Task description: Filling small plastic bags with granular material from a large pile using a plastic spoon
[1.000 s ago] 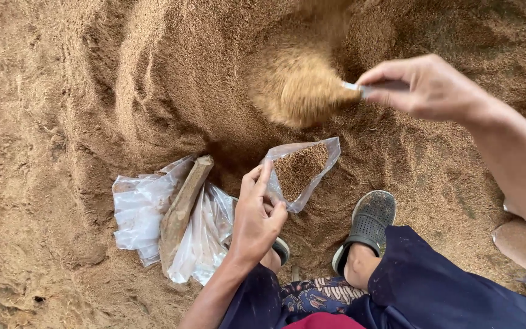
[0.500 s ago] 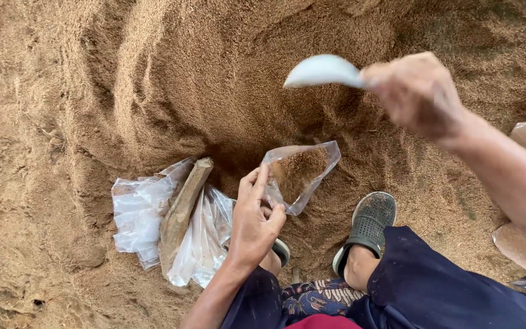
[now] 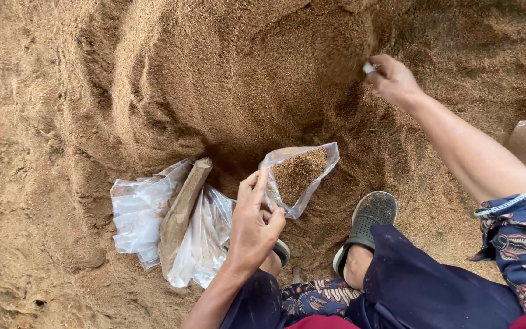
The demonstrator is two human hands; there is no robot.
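Left hand [image 3: 252,230] pinches rim of small clear bag [image 3: 299,176], fingers closed on plastic, holding mouth open; bag partly filled with brown husk, resting on ground just below husk pile [image 3: 226,79]. Right hand [image 3: 392,79] reaches out to pile, fingers curled around pale scoop [image 3: 368,67], mostly buried, only small bit visible to me. Stack of empty clear bags [image 3: 144,210] lies beside left hand, wooden piece [image 3: 181,210] across it. Grey shoe [image 3: 369,213] near bag.
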